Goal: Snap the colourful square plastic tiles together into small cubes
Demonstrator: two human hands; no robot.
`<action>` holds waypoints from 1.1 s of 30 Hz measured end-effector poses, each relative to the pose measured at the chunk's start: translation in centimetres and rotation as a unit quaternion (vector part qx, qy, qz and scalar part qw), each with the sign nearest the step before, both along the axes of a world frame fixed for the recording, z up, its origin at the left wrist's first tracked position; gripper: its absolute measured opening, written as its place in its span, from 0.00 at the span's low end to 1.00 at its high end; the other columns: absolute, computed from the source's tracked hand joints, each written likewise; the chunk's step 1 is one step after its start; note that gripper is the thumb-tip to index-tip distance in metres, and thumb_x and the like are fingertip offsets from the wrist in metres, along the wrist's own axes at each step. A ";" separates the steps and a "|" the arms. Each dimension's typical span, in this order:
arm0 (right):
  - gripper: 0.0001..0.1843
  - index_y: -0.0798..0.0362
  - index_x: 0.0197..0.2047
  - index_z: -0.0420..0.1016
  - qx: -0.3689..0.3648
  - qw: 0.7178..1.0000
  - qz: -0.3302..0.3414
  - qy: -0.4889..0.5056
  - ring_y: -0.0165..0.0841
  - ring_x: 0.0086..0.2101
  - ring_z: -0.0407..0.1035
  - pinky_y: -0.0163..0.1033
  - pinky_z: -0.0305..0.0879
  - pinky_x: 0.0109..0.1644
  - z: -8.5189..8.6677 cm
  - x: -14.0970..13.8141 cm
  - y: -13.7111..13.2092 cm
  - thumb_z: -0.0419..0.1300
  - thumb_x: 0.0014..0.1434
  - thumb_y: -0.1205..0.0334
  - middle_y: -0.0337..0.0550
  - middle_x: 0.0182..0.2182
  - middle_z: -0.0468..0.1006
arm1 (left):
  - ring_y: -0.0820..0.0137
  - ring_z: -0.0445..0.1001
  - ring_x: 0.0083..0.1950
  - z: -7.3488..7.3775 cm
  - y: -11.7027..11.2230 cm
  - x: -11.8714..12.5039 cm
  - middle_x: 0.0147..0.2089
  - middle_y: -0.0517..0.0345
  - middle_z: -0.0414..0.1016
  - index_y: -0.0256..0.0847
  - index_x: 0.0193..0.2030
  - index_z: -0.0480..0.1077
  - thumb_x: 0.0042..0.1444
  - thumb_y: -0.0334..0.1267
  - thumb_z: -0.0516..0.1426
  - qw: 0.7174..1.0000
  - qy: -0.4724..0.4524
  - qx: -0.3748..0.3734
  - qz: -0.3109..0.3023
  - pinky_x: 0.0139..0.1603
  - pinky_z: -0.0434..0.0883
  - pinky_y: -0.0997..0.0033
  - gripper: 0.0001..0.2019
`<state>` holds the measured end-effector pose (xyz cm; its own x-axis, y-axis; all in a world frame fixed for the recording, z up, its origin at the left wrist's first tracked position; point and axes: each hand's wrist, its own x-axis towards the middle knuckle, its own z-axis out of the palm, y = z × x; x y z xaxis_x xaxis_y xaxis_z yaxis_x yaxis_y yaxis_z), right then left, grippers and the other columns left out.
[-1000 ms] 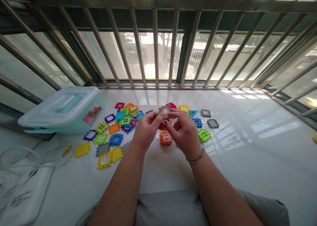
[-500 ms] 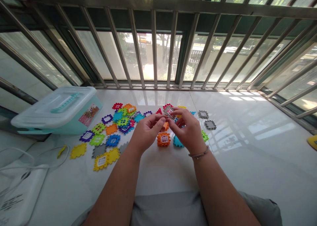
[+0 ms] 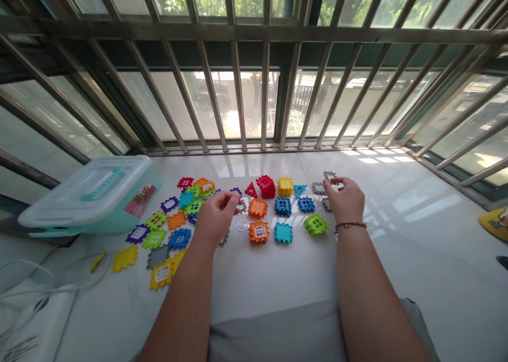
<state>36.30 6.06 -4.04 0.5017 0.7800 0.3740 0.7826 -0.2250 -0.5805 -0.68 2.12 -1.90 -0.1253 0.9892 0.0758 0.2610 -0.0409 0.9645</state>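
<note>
My left hand (image 3: 216, 216) is closed in a pinch on a grey window tile (image 3: 240, 207) just above the white floor. My right hand (image 3: 346, 197) is out to the right, its fingers curled on a grey tile (image 3: 329, 175) at the far right of the spread. Another grey tile (image 3: 317, 188) lies beside it. Between my hands stand built cubes: red (image 3: 265, 186), yellow (image 3: 284, 186), orange (image 3: 257, 207), blue (image 3: 283, 206), an orange one with a window (image 3: 259, 232), teal (image 3: 283, 233) and green (image 3: 316, 224).
Several flat coloured tiles (image 3: 166, 229) lie spread to the left. A teal storage box with a clear lid (image 3: 91, 192) stands at the far left. White cables and a power strip (image 3: 24, 319) lie at the bottom left. Window bars (image 3: 238, 113) close the far side.
My hands have parted: the right moved off to the grey tiles on the right, while the left dropped slightly with the grey tile. The view tilted up and the cubes are now uncovered.
</note>
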 end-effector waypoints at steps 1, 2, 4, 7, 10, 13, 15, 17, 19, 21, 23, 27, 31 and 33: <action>0.23 0.53 0.47 0.86 -0.009 1.000 -0.002 -0.003 0.48 0.43 0.75 0.54 0.71 0.56 -0.3 0.1 0.3 0.65 0.62 0.42 0.57 0.46 0.85 | 0.65 0.83 0.35 -0.1 0.1 -0.2 0.41 0.51 0.88 0.42 0.40 0.83 0.64 0.56 0.66 1.000 0.016 0.002 0.002 0.40 0.78 0.68 0.18; 0.22 0.52 0.47 0.86 -0.017 1.000 -0.003 -0.005 0.49 0.45 0.75 0.54 0.71 0.57 -0.5 0.2 0.5 0.66 0.61 0.43 0.57 0.47 0.86 | 0.64 0.83 0.35 -0.3 0.2 -0.3 0.41 0.52 0.88 0.42 0.40 0.83 0.65 0.56 0.65 0.999 0.033 0.004 0.002 0.40 0.77 0.67 0.18; 0.21 0.51 0.47 0.86 -0.036 0.999 -0.004 -0.008 0.51 0.49 0.75 0.54 0.70 0.59 -0.9 0.1 0.9 0.68 0.60 0.43 0.56 0.48 0.87 | 0.63 0.84 0.36 -0.5 0.3 -0.5 0.41 0.52 0.89 0.43 0.41 0.83 0.66 0.56 0.64 0.998 0.058 0.007 0.002 0.40 0.76 0.67 0.18; 0.21 0.50 0.47 0.87 -0.069 0.997 -0.022 -0.014 0.55 0.53 0.74 0.56 0.71 0.58 -1.2 -0.1 1.2 0.70 0.59 0.43 0.57 0.49 0.87 | 0.62 0.84 0.38 -0.7 0.4 -0.8 0.41 0.53 0.88 0.44 0.41 0.82 0.68 0.57 0.62 0.997 0.078 0.003 0.002 0.42 0.76 0.65 0.19; 0.22 0.49 0.49 0.87 -0.098 0.994 -0.045 -0.020 0.59 0.55 0.73 0.59 0.71 0.56 -1.3 -0.1 1.3 0.71 0.59 0.42 0.58 0.47 0.87 | 0.62 0.84 0.37 -0.7 0.5 -0.7 0.41 0.53 0.88 0.44 0.41 0.82 0.69 0.58 0.61 0.996 0.088 0.003 0.002 0.42 0.75 0.65 0.19; 0.23 0.47 0.49 0.87 -0.121 0.991 -0.051 -0.026 0.60 0.55 0.73 0.60 0.72 0.56 -1.3 -0.3 1.3 0.72 0.59 0.41 0.57 0.45 0.87 | 0.62 0.84 0.37 -0.6 0.4 -0.5 0.41 0.53 0.88 0.44 0.41 0.82 0.69 0.58 0.62 0.996 0.089 0.005 -0.002 0.42 0.75 0.65 0.19; 0.22 0.46 0.50 0.87 -0.132 0.990 -0.050 -0.031 0.58 0.54 0.74 0.60 0.72 0.56 -1.4 -0.5 1.4 0.72 0.59 0.41 0.56 0.44 0.87 | 0.62 0.84 0.37 -0.6 0.3 -0.4 0.40 0.54 0.88 0.44 0.41 0.82 0.68 0.57 0.62 0.996 0.092 0.007 -0.008 0.41 0.74 0.65 0.19; 0.22 0.46 0.50 0.87 -0.139 0.988 -0.048 -0.036 0.57 0.53 0.75 0.60 0.72 0.56 -1.4 -0.7 1.5 0.72 0.60 0.41 0.56 0.44 0.87 | 0.61 0.85 0.38 -0.5 0.3 -0.3 0.39 0.54 0.88 0.44 0.41 0.82 0.68 0.57 0.62 0.996 0.091 0.009 -0.015 0.41 0.74 0.66 0.18; 0.23 0.46 0.51 0.87 -0.144 0.988 -0.043 -0.038 0.55 0.51 0.75 0.58 0.72 0.56 -1.5 -0.9 1.7 0.72 0.60 0.41 0.55 0.43 0.87 | 0.61 0.85 0.38 -0.5 0.3 -0.3 0.39 0.54 0.88 0.44 0.40 0.82 0.68 0.57 0.62 0.995 0.093 0.010 -0.016 0.41 0.73 0.66 0.19; 0.23 0.46 0.51 0.88 -0.149 0.987 -0.036 -0.040 0.54 0.50 0.76 0.57 0.73 0.55 -1.5 -0.9 1.8 0.72 0.60 0.40 0.54 0.43 0.87 | 0.62 0.84 0.37 -0.5 0.3 -0.3 0.38 0.55 0.87 0.43 0.40 0.81 0.68 0.58 0.61 0.995 0.103 0.007 -0.012 0.41 0.73 0.66 0.19; 0.23 0.46 0.51 0.88 -0.154 0.987 -0.032 -0.042 0.54 0.50 0.76 0.56 0.73 0.54 -1.6 -0.9 1.9 0.72 0.60 0.40 0.53 0.43 0.87 | 0.62 0.83 0.37 -0.4 0.3 -0.4 0.37 0.56 0.87 0.43 0.40 0.82 0.68 0.57 0.60 0.993 0.120 0.001 0.002 0.41 0.73 0.67 0.19; 0.22 0.46 0.50 0.88 -0.166 0.984 -0.034 -0.046 0.55 0.51 0.76 0.56 0.73 0.54 -1.7 -0.9 1.9 0.72 0.60 0.41 0.54 0.44 0.88 | 0.63 0.80 0.36 -0.1 0.5 -1.0 0.34 0.57 0.85 0.44 0.36 0.81 0.66 0.54 0.59 0.978 0.188 -0.029 0.083 0.38 0.68 0.66 0.18; 0.20 0.45 0.50 0.89 -0.177 0.982 -0.033 -0.049 0.56 0.53 0.76 0.57 0.74 0.55 -1.7 -1.0 1.9 0.72 0.60 0.43 0.54 0.46 0.88 | 0.61 0.79 0.36 0.2 0.6 -2.1 0.34 0.56 0.84 0.45 0.36 0.79 0.66 0.53 0.59 0.956 0.251 -0.068 0.135 0.38 0.66 0.64 0.16; 0.19 0.44 0.50 0.89 -0.181 0.982 -0.034 -0.052 0.56 0.54 0.76 0.58 0.74 0.55 -1.7 -1.0 1.9 0.72 0.60 0.44 0.54 0.48 0.88 | 0.61 0.79 0.38 0.2 0.6 -2.3 0.36 0.55 0.85 0.45 0.37 0.79 0.67 0.52 0.59 0.951 0.272 -0.083 0.124 0.38 0.66 0.64 0.15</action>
